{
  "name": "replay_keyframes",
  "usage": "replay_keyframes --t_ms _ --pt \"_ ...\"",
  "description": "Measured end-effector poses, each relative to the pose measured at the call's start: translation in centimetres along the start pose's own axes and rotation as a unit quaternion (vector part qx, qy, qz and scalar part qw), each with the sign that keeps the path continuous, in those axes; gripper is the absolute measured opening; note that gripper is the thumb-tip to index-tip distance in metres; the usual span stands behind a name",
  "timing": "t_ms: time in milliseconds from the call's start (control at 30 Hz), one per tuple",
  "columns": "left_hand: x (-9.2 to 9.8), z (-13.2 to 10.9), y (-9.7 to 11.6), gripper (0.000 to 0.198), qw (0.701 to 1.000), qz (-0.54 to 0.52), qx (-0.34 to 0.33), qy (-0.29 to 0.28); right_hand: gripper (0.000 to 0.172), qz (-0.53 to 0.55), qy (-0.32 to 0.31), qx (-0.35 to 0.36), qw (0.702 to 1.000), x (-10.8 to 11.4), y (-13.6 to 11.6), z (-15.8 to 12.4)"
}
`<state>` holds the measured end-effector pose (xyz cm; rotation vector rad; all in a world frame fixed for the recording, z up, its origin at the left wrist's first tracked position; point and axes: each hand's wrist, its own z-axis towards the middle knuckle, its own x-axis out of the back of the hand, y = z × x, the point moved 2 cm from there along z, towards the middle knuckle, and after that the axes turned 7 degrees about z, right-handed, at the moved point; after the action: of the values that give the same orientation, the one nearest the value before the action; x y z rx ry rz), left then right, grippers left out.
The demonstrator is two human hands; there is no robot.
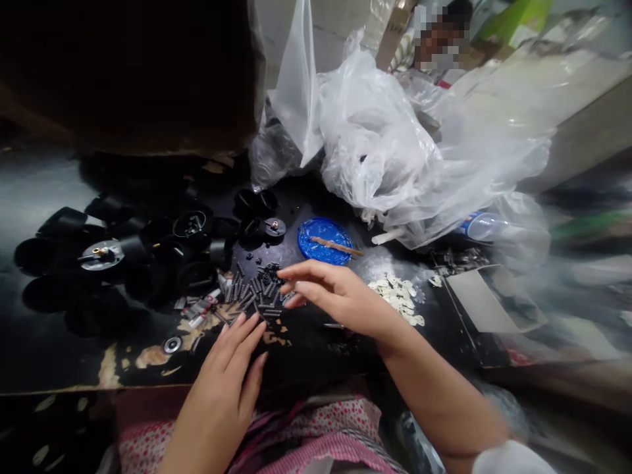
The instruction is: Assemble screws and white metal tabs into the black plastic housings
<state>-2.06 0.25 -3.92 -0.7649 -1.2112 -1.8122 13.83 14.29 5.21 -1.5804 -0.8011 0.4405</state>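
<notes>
Plastic bags (395, 138) billow over the back of my dark worktop (59, 368), with black round housings (162, 250) heaped to the left. Nearer lies a blue lid (323, 240) carrying a stick, then a scatter of pale washers (397, 296). My right hand (336, 296) reaches over the pile of small springs (257, 293), fingers spread, possibly pinching one; I cannot tell. My left hand (230, 375) rests released beside them. A careless sweep could flick springs off the edge.

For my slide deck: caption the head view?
Right hand reaches into small dark springs; left hand rests flat beside them.
</notes>
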Motion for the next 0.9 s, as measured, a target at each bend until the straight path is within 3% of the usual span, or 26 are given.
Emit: replay_keyframes --t_ms 67,167,300,433,533,600,667,767,833,900 --pt "1.1 -0.6 -0.5 0.038 1.0 -0.022 0.003 0.011 0.023 -0.086 0.052 -0.015 0.995 1.1 0.1 -2.1" --pt "4.1 -1.3 -2.2 0.038 0.996 0.001 0.067 0.067 0.019 -0.298 0.054 -0.047 0.952 1.7 1.3 -5.6" --pt "7.6 -0.8 -5.6 0.04 0.956 0.126 0.214 0.159 0.026 -0.485 0.074 0.049 0.87 1.3 3.8 -8.3" --pt "8.1 0.5 -8.5 0.046 0.943 0.148 0.239 0.176 0.031 -0.557 0.094 0.168 0.808 1.2 5.0 -8.8" --pt "7.5 0.8 -9.5 0.04 0.942 0.1 0.259 0.186 0.033 -0.563 0.088 0.169 0.804 1.7 5.3 -8.6" --pt "7.3 0.7 -9.3 0.04 0.933 0.049 0.298 0.195 0.03 -0.518 0.077 0.11 0.845 2.0 5.2 -8.5" --pt "6.9 0.5 -8.2 0.045 0.919 -0.026 0.343 0.192 0.025 -0.416 0.074 0.021 0.906 2.0 4.9 -8.2" --pt "5.8 1.1 -5.5 0.04 0.896 -0.183 0.368 0.168 0.025 -0.151 0.044 -0.098 0.983 0.5 4.1 -7.0" --pt "5.0 1.8 -3.4 0.033 0.876 -0.279 0.36 0.16 0.027 0.08 -0.013 -0.135 0.988 -1.4 3.6 -5.7" --pt "4.3 2.2 -1.7 0.031 0.853 -0.352 0.349 0.16 0.031 0.245 -0.055 -0.127 0.96 -3.4 3.0 -4.2"
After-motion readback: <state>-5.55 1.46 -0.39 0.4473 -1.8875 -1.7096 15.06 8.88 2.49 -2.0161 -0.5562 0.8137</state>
